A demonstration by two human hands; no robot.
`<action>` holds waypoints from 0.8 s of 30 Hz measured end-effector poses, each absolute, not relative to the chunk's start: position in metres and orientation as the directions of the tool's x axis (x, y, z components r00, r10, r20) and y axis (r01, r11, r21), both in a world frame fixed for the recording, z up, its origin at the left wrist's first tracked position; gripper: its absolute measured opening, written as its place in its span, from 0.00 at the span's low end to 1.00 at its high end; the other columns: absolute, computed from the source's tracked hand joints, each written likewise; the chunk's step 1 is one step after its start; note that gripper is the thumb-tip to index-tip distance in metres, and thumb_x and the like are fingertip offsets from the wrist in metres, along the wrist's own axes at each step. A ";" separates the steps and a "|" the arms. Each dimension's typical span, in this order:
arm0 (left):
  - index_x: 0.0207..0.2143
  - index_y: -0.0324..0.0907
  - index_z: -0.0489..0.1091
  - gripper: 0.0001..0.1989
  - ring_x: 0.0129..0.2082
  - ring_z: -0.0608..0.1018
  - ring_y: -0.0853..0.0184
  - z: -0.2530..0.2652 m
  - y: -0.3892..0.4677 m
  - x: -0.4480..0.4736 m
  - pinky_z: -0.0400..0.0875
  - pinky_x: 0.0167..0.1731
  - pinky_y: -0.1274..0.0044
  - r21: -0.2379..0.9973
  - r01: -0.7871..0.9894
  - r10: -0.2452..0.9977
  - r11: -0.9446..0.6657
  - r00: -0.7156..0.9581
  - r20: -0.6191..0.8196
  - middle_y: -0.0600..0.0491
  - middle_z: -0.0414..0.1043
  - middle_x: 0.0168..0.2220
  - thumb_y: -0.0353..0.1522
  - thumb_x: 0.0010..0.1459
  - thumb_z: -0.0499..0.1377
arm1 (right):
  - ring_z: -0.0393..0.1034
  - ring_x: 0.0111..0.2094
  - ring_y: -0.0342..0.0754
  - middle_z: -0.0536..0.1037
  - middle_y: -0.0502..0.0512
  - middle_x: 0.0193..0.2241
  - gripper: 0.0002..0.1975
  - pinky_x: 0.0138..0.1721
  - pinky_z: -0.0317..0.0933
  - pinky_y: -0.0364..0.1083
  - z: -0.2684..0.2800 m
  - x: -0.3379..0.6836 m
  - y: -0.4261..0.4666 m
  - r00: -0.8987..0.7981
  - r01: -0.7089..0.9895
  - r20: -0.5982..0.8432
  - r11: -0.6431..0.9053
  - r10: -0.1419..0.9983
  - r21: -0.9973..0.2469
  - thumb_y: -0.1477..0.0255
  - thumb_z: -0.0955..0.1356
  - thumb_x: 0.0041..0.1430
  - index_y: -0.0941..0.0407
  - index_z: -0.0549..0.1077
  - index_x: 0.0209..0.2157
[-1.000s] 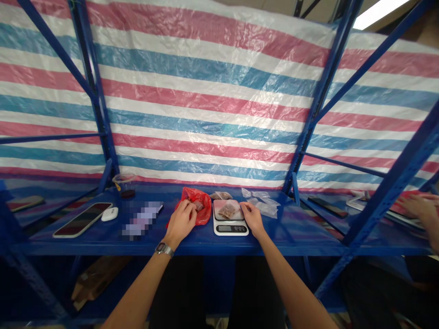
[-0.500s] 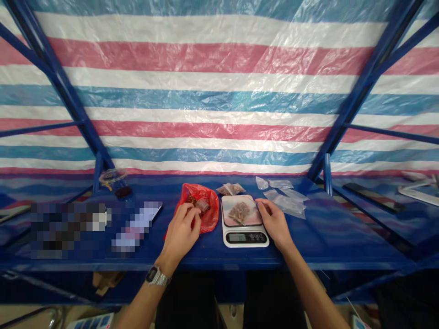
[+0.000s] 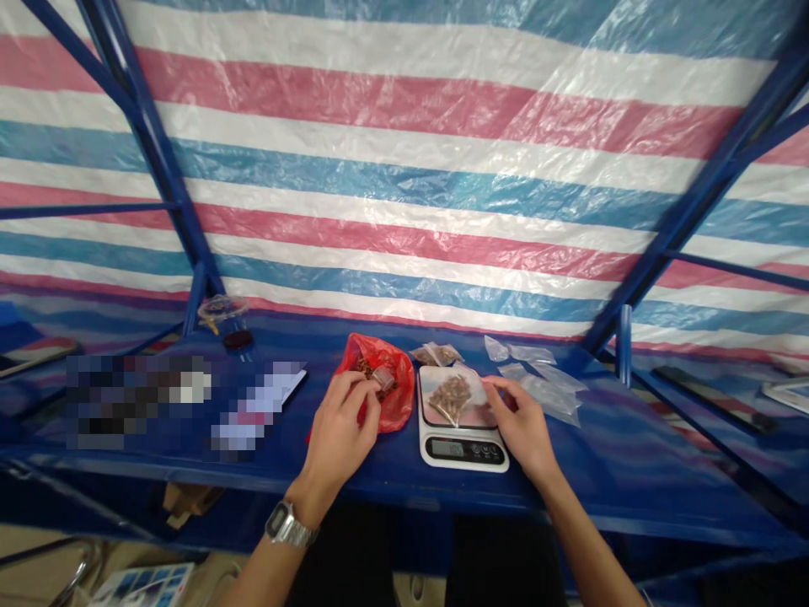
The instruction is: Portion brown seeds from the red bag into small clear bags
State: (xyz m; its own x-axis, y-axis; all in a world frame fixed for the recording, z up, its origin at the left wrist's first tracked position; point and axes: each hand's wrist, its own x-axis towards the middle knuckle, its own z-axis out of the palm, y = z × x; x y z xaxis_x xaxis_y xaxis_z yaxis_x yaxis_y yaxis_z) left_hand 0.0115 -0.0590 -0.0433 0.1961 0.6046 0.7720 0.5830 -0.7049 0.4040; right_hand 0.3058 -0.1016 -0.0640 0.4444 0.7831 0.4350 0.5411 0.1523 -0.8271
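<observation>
Scale farther right in view than before, grips of left hand and right hand unclear

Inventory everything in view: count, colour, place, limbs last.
scale: one, white and black, centre
filled bags: at least two, clear, on and behind scale
flat bags: several, clear, right of scale
red bag: one, red, left of scale
pieces: many, brown, in red bag
container: one, clear, in red bag
cup: one, clear, left rear
pixelated items: count unclear, mixed, left
slab: one, dark, far right
rack: one, blue, under and around
sheet: one, red, white, blue, behind
carton: one, brown, below left
print: one, blue and white, floor, left
watch: one, silver, left wrist
legs: two, black, below
left hand: one, bare, at red bag
right hand: one, bare, at scale
</observation>
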 end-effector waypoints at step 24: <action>0.50 0.40 0.67 0.12 0.20 0.75 0.73 -0.042 -0.086 0.067 0.67 0.25 0.80 0.788 -0.574 0.974 0.222 0.164 -0.155 0.52 0.76 0.30 0.36 0.71 0.52 | 0.70 0.26 0.47 0.78 0.50 0.21 0.10 0.31 0.61 0.43 0.014 0.159 -0.003 -0.258 0.755 0.416 0.451 0.872 -0.477 0.73 0.66 0.52 0.55 0.78 0.22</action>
